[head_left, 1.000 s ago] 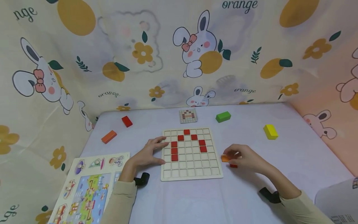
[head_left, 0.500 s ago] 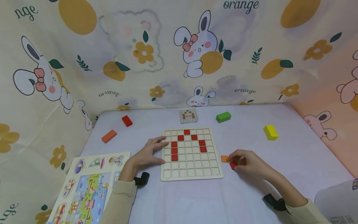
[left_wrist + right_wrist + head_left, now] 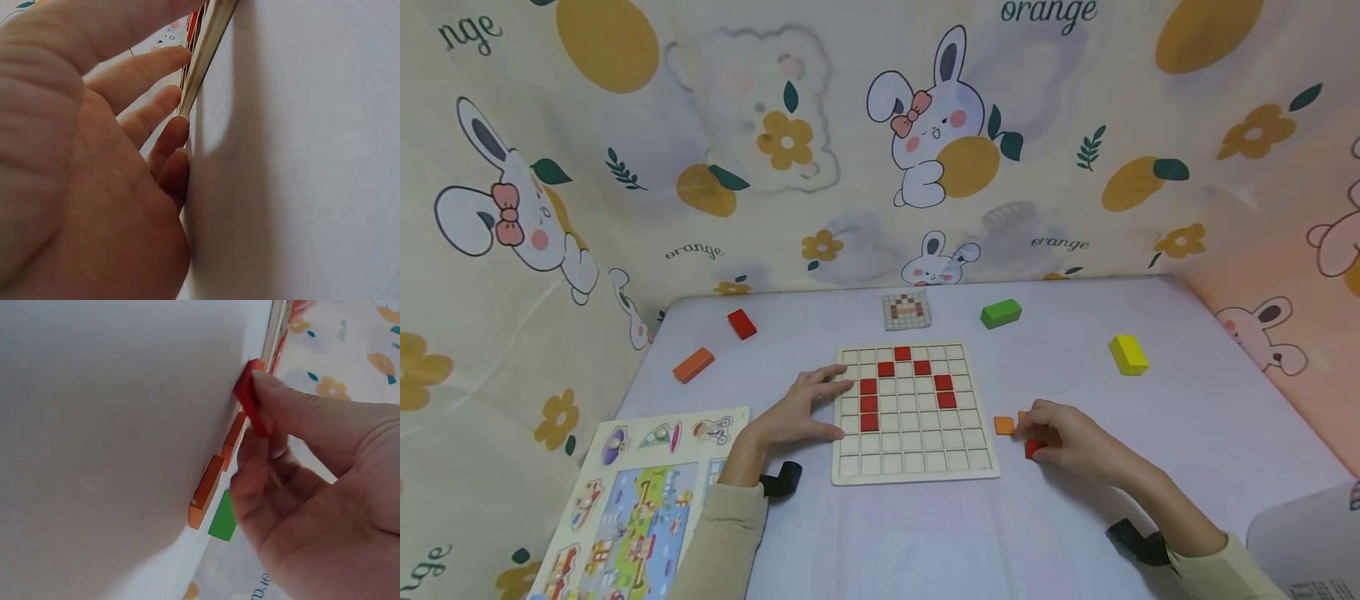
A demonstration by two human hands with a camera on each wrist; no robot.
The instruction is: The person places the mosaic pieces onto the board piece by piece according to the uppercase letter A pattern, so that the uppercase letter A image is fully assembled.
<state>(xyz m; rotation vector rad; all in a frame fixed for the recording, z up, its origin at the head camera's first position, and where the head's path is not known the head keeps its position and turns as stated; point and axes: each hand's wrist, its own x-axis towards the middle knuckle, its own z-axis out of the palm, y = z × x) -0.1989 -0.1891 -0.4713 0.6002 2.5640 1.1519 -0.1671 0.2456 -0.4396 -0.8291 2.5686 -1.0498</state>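
Note:
My right hand point(image 3: 1078, 442) pinches a small red square tile point(image 3: 253, 400) between thumb and fingers, just right of the gridded board point(image 3: 917, 450). Beside its fingertips lies one orange tile point(image 3: 1003, 426); another orange tile point(image 3: 234, 437) is mostly hidden by the fingers in the head view. My left hand point(image 3: 797, 412) has its fingers spread and loosely bent, fingertips and thumb at the board's left edge. Several red tiles sit in the board's cells, in an arch: one red tile point(image 3: 902, 353) at the top, others stepping down both sides.
A small pattern card point(image 3: 906, 311) lies behind the board. Green point(image 3: 1001, 314), yellow point(image 3: 1128, 356), red point(image 3: 742, 324) and orange point(image 3: 693, 365) blocks stand around it. A picture puzzle board point(image 3: 647, 500) lies front left; a white container point(image 3: 1307, 542) stands front right.
My right hand has left the orange tile beside the board and moved slightly right and nearer, now pinching the red tile. A second orange tile shows behind its fingers. The left hand has stayed.

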